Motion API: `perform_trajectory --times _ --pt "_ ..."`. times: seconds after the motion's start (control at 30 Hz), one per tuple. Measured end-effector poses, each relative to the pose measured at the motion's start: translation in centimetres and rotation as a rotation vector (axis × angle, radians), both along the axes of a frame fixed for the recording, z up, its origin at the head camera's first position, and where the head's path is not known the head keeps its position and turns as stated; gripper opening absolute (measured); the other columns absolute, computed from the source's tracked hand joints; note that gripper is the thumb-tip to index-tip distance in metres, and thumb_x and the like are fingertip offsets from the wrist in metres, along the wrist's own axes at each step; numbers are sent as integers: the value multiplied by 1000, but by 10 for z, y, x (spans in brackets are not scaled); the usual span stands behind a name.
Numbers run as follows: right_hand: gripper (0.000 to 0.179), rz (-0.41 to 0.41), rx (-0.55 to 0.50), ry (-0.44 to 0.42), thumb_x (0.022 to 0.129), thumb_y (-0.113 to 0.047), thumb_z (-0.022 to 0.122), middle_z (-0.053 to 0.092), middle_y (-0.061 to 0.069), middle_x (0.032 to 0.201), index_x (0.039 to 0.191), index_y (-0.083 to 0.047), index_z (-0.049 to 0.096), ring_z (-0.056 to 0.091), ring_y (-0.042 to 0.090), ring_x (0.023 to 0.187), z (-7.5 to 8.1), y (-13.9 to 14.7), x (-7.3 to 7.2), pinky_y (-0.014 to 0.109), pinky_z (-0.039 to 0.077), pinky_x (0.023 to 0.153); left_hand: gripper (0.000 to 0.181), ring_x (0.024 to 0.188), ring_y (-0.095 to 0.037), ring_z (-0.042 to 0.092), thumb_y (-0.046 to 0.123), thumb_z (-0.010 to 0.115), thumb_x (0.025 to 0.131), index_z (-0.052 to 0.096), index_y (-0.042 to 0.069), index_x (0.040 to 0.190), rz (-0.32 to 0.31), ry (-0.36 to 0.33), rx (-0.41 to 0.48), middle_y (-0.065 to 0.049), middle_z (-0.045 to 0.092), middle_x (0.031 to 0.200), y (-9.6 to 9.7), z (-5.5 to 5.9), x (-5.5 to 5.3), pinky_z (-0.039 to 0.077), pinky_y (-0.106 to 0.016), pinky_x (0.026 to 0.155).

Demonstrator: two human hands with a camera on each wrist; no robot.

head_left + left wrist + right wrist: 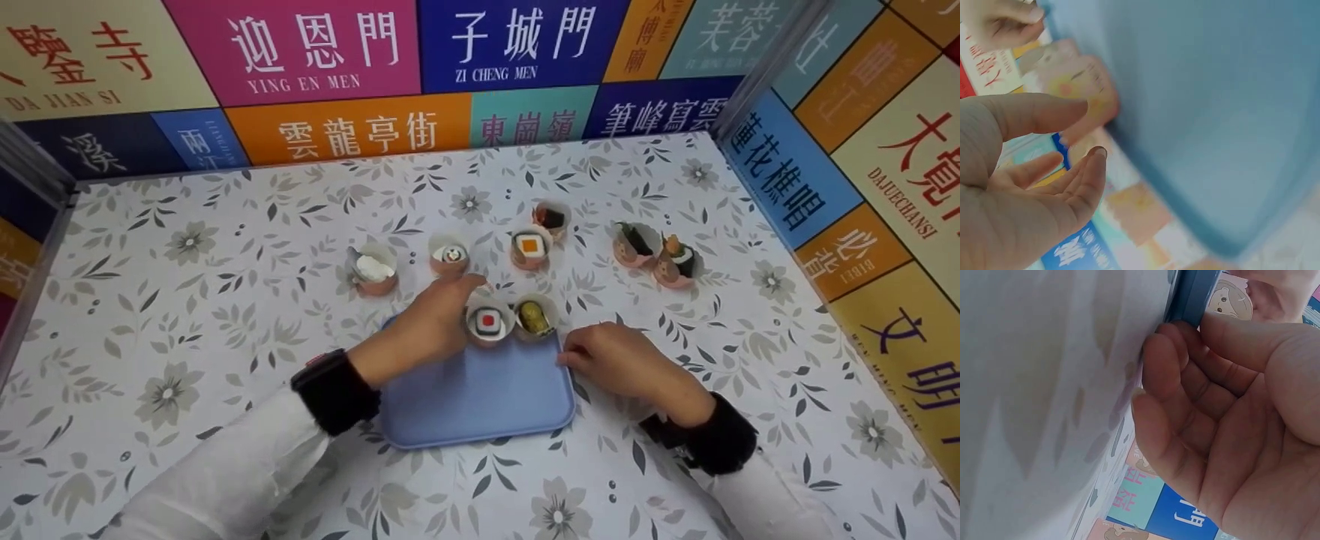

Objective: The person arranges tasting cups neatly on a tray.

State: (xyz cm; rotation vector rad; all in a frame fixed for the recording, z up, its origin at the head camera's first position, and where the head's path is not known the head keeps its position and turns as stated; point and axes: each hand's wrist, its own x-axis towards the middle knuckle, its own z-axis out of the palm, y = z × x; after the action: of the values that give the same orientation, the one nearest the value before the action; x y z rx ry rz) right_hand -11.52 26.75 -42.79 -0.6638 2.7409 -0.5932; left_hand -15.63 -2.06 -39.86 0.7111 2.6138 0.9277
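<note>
A blue tray point(480, 397) lies flat on the patterned tabletop. Two paper cups stand side by side at its far end: one holds a sushi roll point(488, 321) with a red centre, the other a yellow-green piece point(534, 316). My left hand point(435, 319) is over the tray's far left part, beside the red-centred roll's cup. In the left wrist view, a gap shows between the thumb point(1044, 112) and fingers, which are close to a pink paper cup point(1095, 93). My right hand point(619, 364) pinches the tray's right edge, thumb and index finger at the rim point(1193, 295).
Beyond the tray stand cups with a white-topped piece point(373, 268), a swirl roll point(453, 255), an orange-centred roll point(531, 246) and a dark piece point(553, 217). Two more filled cups point(667, 277) stand at the right. Lettered panels point(322, 52) wall the table's back and sides.
</note>
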Motion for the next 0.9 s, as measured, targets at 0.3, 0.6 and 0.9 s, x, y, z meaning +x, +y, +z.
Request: perform_trajectory --times 0.3,0.6,0.9 --pt "17 -3 7 -6 99 -24 73 65 -8 76 83 -17 72 57 11 67 -1 -1 0 37 50 66 77 132 -34 54 -9 72 82 52 14 153 129 213 16 -14 59 141 -57 18 31 46 -51 107" --pt "18 6 20 2 99 -23 73 63 -7 74 82 -17 71 56 12 66 1 1 -1 36 49 65 66 126 -39 58 15 84 84 59 12 145 185 473 50 -17 60 140 -115 -2 47 47 -56 103" --pt "19 3 2 -13 99 -23 73 61 -8 73 81 -17 70 53 10 64 1 0 0 35 47 64 101 135 -51 48 52 86 77 46 3 156 293 511 -97 -29 45 156 -143 -10 35 34 -66 111"
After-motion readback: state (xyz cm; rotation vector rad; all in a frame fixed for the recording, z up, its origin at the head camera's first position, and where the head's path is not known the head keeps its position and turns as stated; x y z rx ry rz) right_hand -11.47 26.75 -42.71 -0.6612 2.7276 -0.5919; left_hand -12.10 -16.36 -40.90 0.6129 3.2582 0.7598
